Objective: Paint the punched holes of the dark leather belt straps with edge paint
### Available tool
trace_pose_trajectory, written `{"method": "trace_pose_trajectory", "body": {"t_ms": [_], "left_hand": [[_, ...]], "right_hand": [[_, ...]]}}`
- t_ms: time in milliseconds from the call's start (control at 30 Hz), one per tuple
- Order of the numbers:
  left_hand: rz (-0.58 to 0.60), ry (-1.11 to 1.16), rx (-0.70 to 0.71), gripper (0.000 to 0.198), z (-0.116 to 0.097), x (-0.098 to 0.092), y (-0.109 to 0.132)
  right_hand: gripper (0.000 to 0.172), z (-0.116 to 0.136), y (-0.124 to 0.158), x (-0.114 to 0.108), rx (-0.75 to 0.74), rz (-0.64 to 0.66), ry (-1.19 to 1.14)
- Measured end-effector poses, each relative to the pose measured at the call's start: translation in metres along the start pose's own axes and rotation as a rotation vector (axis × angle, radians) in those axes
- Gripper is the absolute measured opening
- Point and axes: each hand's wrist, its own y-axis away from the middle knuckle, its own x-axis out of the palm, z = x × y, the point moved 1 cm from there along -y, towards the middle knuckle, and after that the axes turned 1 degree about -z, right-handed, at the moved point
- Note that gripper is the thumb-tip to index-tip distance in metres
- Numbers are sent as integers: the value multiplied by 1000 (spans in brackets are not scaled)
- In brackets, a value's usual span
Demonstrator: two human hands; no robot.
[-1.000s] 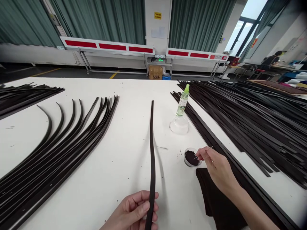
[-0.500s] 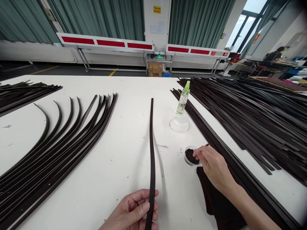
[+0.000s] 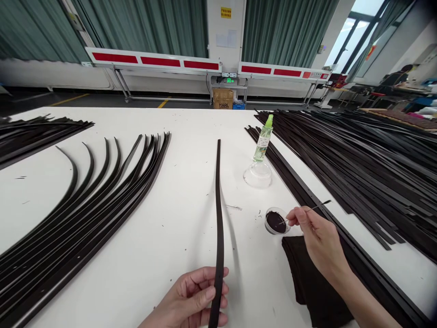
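Observation:
My left hand (image 3: 194, 295) grips a long dark strap (image 3: 219, 205) between thumb and fingers; the strap extends away over the white table. In my right hand (image 3: 316, 234), a thin swab-like stick (image 3: 318, 205) is pinched, its dark end pointing up to the right. The stick's other end reaches into a small clear cup (image 3: 276, 222) of dark material, which could be liquid or paste. Just below the cup, partly behind my right forearm, lies a folded dark cloth (image 3: 307, 282).
A green spray bottle (image 3: 262, 141) stands behind an upturned clear plastic cup (image 3: 257, 176). Several curved dark straps (image 3: 102, 205) spread over the left side. Dense rows of straps (image 3: 358, 159) cover the right. A seated person (image 3: 398, 81) is far back right.
My right hand has drawn back slightly to the right, bringing the stick and the cup's dark contents into clearer view. My left hand keeps its hold on the strap.

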Motion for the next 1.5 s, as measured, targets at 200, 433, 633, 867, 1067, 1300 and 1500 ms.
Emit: {"method": "trace_pose_trajectory", "body": {"t_ms": [200, 433, 633, 867, 1067, 1300, 1500], "left_hand": [[75, 16, 52, 25, -2, 5, -1], [172, 36, 75, 26, 0, 8, 0], [215, 83, 79, 25, 3, 7, -1], [230, 54, 100, 28, 3, 8, -2], [216, 42, 103, 29, 3, 8, -1], [232, 55, 115, 24, 3, 8, -2], [230, 60, 119, 24, 4, 8, -2]], "right_hand": [[33, 19, 16, 9, 414, 93, -628], [31, 48, 55, 28, 204, 154, -433], [24, 57, 65, 41, -386, 246, -309], [29, 62, 63, 50, -519, 261, -287], [30, 63, 63, 53, -528, 282, -285], [31, 61, 65, 55, -544, 276, -295], [30, 60, 66, 56, -558, 299, -304]]}}
